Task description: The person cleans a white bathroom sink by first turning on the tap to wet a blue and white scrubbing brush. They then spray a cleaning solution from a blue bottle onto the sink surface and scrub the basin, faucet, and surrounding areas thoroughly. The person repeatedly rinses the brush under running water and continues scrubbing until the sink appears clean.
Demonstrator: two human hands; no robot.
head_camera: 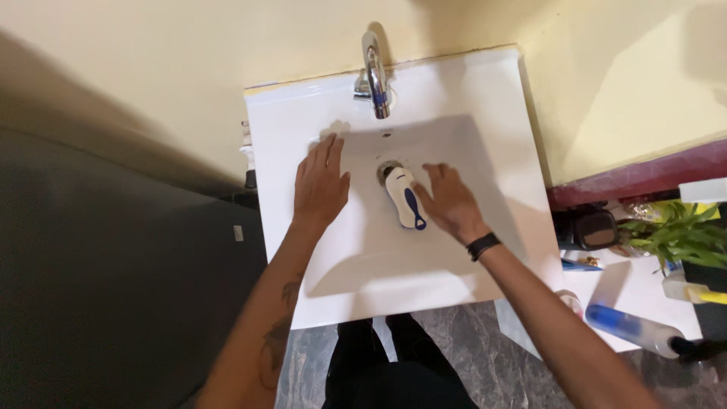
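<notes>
A white square sink [454, 91] hangs on a cream wall, with a chrome tap [374, 72] at its back. A white and blue scrub brush [405, 197] lies in the basin, its head by the drain [388, 170]. My right hand [450, 203] rests on the brush from the right, fingers curled on its handle; a black band circles the wrist. My left hand [321, 185] lies flat on the basin's left slope, fingers spread and holding nothing.
To the right stands a low white surface [644, 280] with a blue and clear bottle [632, 329], a green plant [681, 235], a dark pouch [591, 227] and small items. The floor is grey marbled stone [469, 333]. My dark-trousered legs show below the sink.
</notes>
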